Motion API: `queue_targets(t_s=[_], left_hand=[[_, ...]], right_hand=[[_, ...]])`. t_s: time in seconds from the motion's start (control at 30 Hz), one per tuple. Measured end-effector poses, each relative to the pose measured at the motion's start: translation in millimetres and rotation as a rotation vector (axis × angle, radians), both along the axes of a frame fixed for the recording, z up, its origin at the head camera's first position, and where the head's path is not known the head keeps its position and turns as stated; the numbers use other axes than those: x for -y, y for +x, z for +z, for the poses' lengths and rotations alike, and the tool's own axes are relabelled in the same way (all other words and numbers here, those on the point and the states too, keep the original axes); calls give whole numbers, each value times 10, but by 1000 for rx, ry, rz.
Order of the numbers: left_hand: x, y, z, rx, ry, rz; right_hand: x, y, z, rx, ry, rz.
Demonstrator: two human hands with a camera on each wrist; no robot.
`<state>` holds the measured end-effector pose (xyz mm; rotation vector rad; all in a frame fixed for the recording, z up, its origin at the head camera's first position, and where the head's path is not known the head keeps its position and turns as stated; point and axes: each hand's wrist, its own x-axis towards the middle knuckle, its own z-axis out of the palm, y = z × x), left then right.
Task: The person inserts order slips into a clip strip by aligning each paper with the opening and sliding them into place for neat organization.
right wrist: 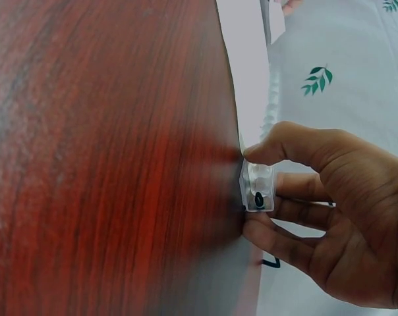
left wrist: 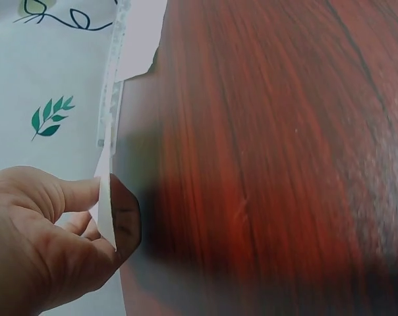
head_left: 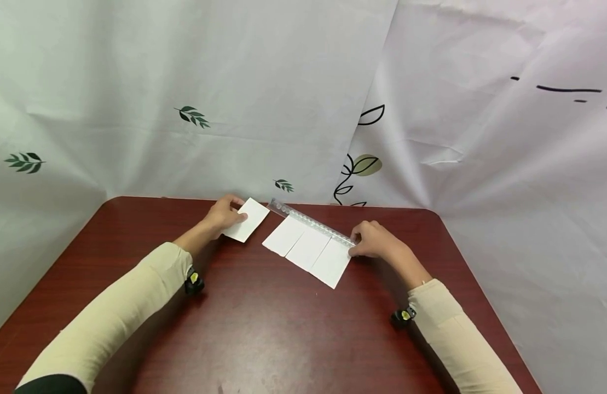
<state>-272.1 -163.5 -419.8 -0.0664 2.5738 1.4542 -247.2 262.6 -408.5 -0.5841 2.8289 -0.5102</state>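
Note:
In the head view my left hand (head_left: 225, 214) pinches a small white paper card (head_left: 251, 218) between thumb and fingers, lifted at a tilt. The left wrist view shows this card (left wrist: 105, 204) almost edge-on. To its right lies a clear plastic ruler (head_left: 310, 221), slanting across the back of the table. Three white paper pieces (head_left: 308, 249) sit side by side along the ruler's near edge. My right hand (head_left: 374, 239) grips the ruler's right end. In the right wrist view its thumb (right wrist: 268, 153) lies on the corner of the end paper, with fingers behind the ruler.
A dark red wooden table (head_left: 264, 328) lies under everything. White cloth (head_left: 264, 82) printed with leaves hangs right behind the table's back edge. Dark cameras are strapped at the left wrist (head_left: 194, 282) and the right wrist (head_left: 403, 316).

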Motion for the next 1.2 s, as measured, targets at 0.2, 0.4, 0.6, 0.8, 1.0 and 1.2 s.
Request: queue_targets(t_s=[0.2,0.4,0.6,0.8,1.0,1.2], left_hand=[[-78,-30,-23,15,12,0],[-137,-48,-33,7,26,12],[-137,-29,-35,-4,35,29],[-124,-36,-34,-11,40,36],[-148,-60,-62,-14,69,32],[-186,-50,-75,-49,32,56]], right_hand=[[-1,-2,-9,-1,-2,-1],[2,-4,-25,-3,-5,-2],[1,-12,-35,5,2,-8],[-24,-17,-33,-8,-2,-2],[-23,-10,-44,-6,-6,2],[-14,-3,-28,-1,-16,0]])
